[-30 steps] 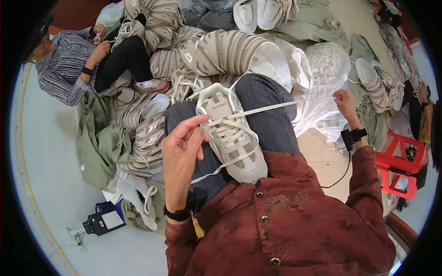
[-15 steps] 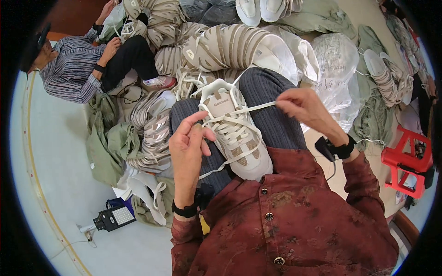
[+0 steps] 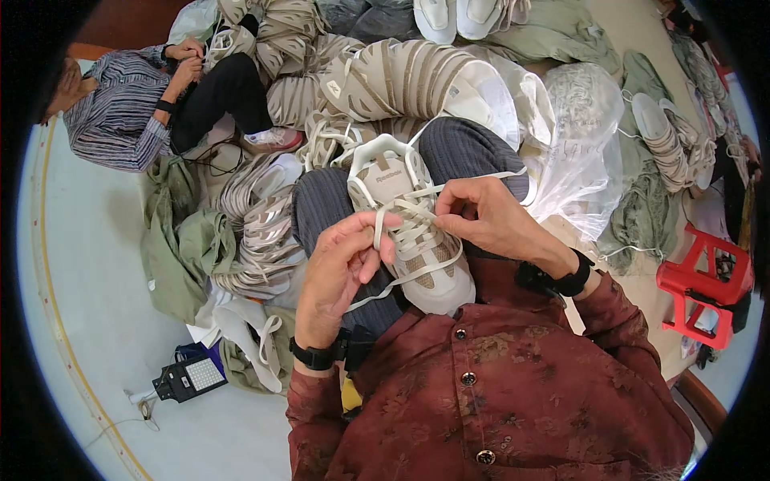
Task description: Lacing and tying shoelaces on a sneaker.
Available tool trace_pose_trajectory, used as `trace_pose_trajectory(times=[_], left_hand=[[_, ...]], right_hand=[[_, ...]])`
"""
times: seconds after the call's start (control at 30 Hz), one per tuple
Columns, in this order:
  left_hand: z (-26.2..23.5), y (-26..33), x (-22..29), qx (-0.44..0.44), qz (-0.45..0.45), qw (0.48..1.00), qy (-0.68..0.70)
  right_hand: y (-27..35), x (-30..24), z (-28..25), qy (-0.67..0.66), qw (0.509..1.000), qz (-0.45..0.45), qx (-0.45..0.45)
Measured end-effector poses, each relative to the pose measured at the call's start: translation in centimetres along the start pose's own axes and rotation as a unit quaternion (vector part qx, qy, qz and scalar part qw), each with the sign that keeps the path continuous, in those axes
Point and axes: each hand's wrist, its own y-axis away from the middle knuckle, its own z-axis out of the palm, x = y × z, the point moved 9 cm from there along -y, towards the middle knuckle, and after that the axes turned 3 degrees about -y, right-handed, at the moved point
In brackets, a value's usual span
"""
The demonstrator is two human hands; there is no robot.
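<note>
A white and beige sneaker rests between my knees, its toe toward me and its tongue standing up. Flat cream laces cross its front in several rows. At the left edge of the lacing, my left hand pinches a loop of the shoelace between thumb and fingertips. My right hand is closed over the right side of the lacing, thumb and forefinger gripping the lace. From there a loose lace end trails right across my knee. Another lace strand hangs to the left over the toe.
Stacks of nested beige shoe uppers lie ahead, with another stack at left. A clear plastic bag and a red stool are on the right. A co-worker in a striped shirt sits at the far left. A black lamp panel lies lower left.
My right hand has come inward from the outstretched lace to the lacing. My left hand has shifted right and closed on a lace loop. The co-worker's hands have come together.
</note>
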Motion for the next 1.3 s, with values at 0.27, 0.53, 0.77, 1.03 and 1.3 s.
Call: trace_pose_trajectory(times=[0.27, 0.53, 0.77, 1.03, 1.3], left_hand=[[0.4, -1.0, 1.2, 0.024, 0.028, 0.990, -0.135], [-0.1, -1.1, 1.7, 0.027, 0.036, 0.963, -0.264], [-1.3, -0.6, 2.8, 0.083, 0.088, 0.960, -0.253], [-3.1, -0.5, 3.0, 0.099, 0.094, 0.944, -0.299], [-0.5, 1.3, 6.0, 0.118, 0.298, 0.737, -0.594]], right_hand=[[0.0, -1.3, 3.2, -0.098, 0.992, 0.007, -0.075], [-0.3, -2.3, 3.7, -0.136, 0.987, -0.028, -0.079], [-1.1, -2.2, -0.4, 0.028, 0.994, -0.080, 0.069], [-2.1, -1.8, -1.1, 0.162, 0.959, -0.182, 0.143], [-2.1, -1.5, -1.4, 0.141, 0.976, -0.131, 0.106]])
